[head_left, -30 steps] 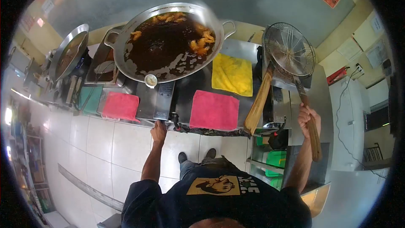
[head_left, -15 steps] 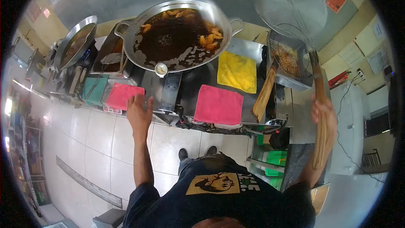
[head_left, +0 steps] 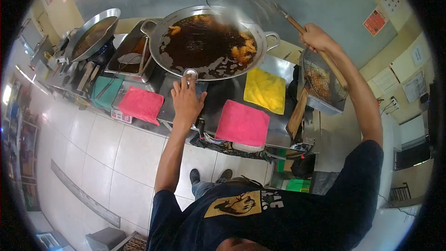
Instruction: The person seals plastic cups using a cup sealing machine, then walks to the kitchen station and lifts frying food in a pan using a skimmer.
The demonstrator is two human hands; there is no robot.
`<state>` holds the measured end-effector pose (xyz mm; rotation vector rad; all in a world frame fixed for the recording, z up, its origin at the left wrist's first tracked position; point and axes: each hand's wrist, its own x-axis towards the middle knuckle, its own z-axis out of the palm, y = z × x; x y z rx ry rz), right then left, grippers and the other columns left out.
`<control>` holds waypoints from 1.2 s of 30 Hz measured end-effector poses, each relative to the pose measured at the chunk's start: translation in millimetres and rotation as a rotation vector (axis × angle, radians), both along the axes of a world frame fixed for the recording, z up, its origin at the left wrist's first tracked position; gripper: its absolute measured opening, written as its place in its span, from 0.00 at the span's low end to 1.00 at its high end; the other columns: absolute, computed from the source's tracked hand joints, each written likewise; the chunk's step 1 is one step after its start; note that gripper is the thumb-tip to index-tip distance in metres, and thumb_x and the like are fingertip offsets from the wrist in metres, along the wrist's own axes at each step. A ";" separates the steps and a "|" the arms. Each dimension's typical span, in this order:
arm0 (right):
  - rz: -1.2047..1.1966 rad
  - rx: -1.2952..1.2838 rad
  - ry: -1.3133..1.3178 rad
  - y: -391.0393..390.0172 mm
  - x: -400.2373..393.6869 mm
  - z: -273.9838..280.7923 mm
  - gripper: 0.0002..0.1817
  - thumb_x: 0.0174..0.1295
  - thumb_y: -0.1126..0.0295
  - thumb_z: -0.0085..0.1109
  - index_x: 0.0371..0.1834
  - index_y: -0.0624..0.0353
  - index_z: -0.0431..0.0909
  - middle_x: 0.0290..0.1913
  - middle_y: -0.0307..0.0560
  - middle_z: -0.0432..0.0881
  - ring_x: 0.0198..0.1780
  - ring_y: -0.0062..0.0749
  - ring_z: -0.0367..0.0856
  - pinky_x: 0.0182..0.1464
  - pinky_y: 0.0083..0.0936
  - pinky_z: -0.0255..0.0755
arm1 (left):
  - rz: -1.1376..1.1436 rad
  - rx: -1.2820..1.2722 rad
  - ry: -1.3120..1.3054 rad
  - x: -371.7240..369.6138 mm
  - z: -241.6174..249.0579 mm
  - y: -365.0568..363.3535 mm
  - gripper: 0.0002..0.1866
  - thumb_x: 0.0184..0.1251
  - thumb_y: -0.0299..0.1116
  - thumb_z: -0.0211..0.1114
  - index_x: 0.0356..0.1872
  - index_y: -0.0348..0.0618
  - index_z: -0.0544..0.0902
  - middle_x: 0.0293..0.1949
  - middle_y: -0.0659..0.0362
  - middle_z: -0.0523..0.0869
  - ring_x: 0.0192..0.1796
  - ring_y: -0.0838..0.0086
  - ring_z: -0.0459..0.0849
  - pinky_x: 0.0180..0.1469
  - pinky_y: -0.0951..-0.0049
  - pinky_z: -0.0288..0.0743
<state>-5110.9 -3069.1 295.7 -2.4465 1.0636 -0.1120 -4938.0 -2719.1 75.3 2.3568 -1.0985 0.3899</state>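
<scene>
A long-handled wire skimmer (head_left: 290, 19) with a wooden handle is gripped in my right hand (head_left: 318, 38), fingers wrapped round the shaft. Its round mesh head hangs over the back right of a large wok (head_left: 161, 60). Dark oil (head_left: 200, 49) fills the wok, with golden fried pieces (head_left: 244, 50) floating at its right and back edges. A blur of steam or motion partly hides the far side. My left hand (head_left: 185, 102) reaches to a round dial thermometer (head_left: 190, 72) on the wok's front rim; the fingertips are at the dial and the thumb is spread away.
A yellow cloth (head_left: 265, 90) and pink cloths (head_left: 244, 123) lie on the steel counter. At right stands a metal bin (head_left: 325, 102) holding a wire basket and brown crumbs, near a wooden handle (head_left: 297, 116). Leftward are a tray (head_left: 144, 76) and a second wok (head_left: 95, 35).
My right hand has swung up and forward, bringing the skimmer from the right side over the wok. My left hand has moved right and forward to the thermometer.
</scene>
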 end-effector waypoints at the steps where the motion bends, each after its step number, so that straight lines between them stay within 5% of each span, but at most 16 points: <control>1: -0.003 -0.002 0.006 3.6 -0.5 4.0 0.06 0.55 0.72 0.54 0.31 0.59 0.67 0.20 0.35 0.69 0.14 0.19 0.65 0.13 0.23 0.59 | -0.013 -0.011 -0.010 0.9 0.4 0.1 0.34 0.53 0.41 0.72 0.62 0.42 0.73 0.59 0.53 0.71 0.55 0.54 0.69 0.55 0.55 0.65; 7: -0.006 0.144 0.145 24.6 -5.1 22.0 0.05 0.58 0.71 0.53 0.29 0.59 0.69 0.18 0.35 0.68 0.14 0.15 0.64 0.12 0.17 0.60 | -0.062 0.042 -0.047 8.6 5.5 4.6 0.33 0.52 0.40 0.72 0.61 0.42 0.74 0.60 0.55 0.72 0.56 0.57 0.69 0.56 0.60 0.64; 10: -0.105 0.364 0.093 50.8 -5.3 27.3 0.10 0.54 0.74 0.51 0.16 0.58 0.69 0.13 0.36 0.69 0.12 0.18 0.65 0.14 0.21 0.62 | -0.113 0.082 -0.065 14.6 7.3 7.3 0.32 0.52 0.40 0.72 0.60 0.42 0.75 0.59 0.56 0.73 0.56 0.59 0.69 0.54 0.61 0.64; 12: -0.216 0.574 0.096 71.8 -4.3 30.2 0.06 0.61 0.70 0.54 0.31 0.60 0.71 0.18 0.34 0.69 0.14 0.13 0.65 0.13 0.12 0.61 | -0.144 0.100 -0.102 19.4 6.9 9.2 0.32 0.51 0.40 0.72 0.59 0.42 0.75 0.58 0.56 0.73 0.55 0.59 0.69 0.53 0.62 0.64; 16: -0.150 0.753 0.121 97.4 -3.6 21.5 0.06 0.63 0.70 0.53 0.33 0.62 0.72 0.18 0.34 0.70 0.16 0.13 0.68 0.14 0.10 0.64 | -0.199 0.139 -0.235 27.6 3.0 11.7 0.33 0.49 0.41 0.73 0.58 0.42 0.76 0.56 0.56 0.73 0.54 0.60 0.69 0.51 0.61 0.64; 19: -0.160 1.064 -0.061 144.5 9.9 18.8 0.09 0.65 0.71 0.51 0.38 0.69 0.70 0.21 0.38 0.72 0.20 0.15 0.73 0.18 0.10 0.72 | -0.224 0.198 -0.287 32.8 2.5 11.7 0.34 0.48 0.43 0.73 0.58 0.40 0.76 0.54 0.57 0.73 0.55 0.62 0.69 0.51 0.62 0.64; 20: -0.329 1.333 -0.190 150.9 16.4 12.3 0.08 0.65 0.73 0.51 0.35 0.70 0.68 0.26 0.42 0.73 0.21 0.18 0.75 0.23 0.09 0.77 | -0.232 0.229 -0.309 34.0 2.2 11.2 0.35 0.48 0.44 0.72 0.58 0.39 0.75 0.53 0.57 0.73 0.55 0.63 0.69 0.51 0.63 0.64; 21: -0.502 1.596 -0.324 154.9 21.9 5.7 0.08 0.65 0.75 0.51 0.33 0.71 0.67 0.30 0.46 0.74 0.22 0.20 0.77 0.27 0.08 0.81 | -0.224 0.207 -0.360 34.4 0.8 11.7 0.32 0.48 0.43 0.71 0.56 0.40 0.77 0.52 0.58 0.74 0.54 0.64 0.70 0.51 0.63 0.64; 24: -0.496 1.931 -0.455 154.7 33.1 -14.1 0.11 0.66 0.76 0.50 0.40 0.77 0.63 0.35 0.49 0.71 0.26 0.24 0.79 0.32 0.12 0.86 | -0.215 0.212 -0.463 39.4 -7.1 8.1 0.18 0.59 0.38 0.59 0.50 0.43 0.82 0.51 0.59 0.75 0.54 0.68 0.69 0.49 0.68 0.63; 26: -0.506 1.920 -0.426 144.3 41.3 -30.4 0.13 0.67 0.75 0.49 0.44 0.79 0.61 0.33 0.49 0.71 0.29 0.25 0.80 0.29 0.14 0.85 | -0.224 0.188 -0.455 42.3 -9.9 7.0 0.22 0.53 0.40 0.66 0.49 0.42 0.81 0.52 0.58 0.74 0.53 0.65 0.69 0.49 0.65 0.64; 29: -0.474 2.037 -0.436 147.5 54.1 -37.6 0.15 0.68 0.75 0.47 0.47 0.79 0.59 0.31 0.48 0.72 0.28 0.28 0.81 0.29 0.16 0.85 | -0.235 0.248 -0.477 39.7 -2.0 11.5 0.19 0.58 0.35 0.58 0.51 0.41 0.80 0.53 0.57 0.74 0.54 0.67 0.69 0.51 0.66 0.62; 36: -0.463 2.154 -0.479 162.4 87.9 -50.2 0.16 0.69 0.72 0.44 0.49 0.78 0.57 0.32 0.46 0.72 0.28 0.29 0.80 0.28 0.18 0.85 | -0.255 0.272 -0.438 42.7 -2.4 9.9 0.21 0.57 0.36 0.58 0.52 0.39 0.81 0.53 0.57 0.76 0.56 0.67 0.68 0.51 0.66 0.63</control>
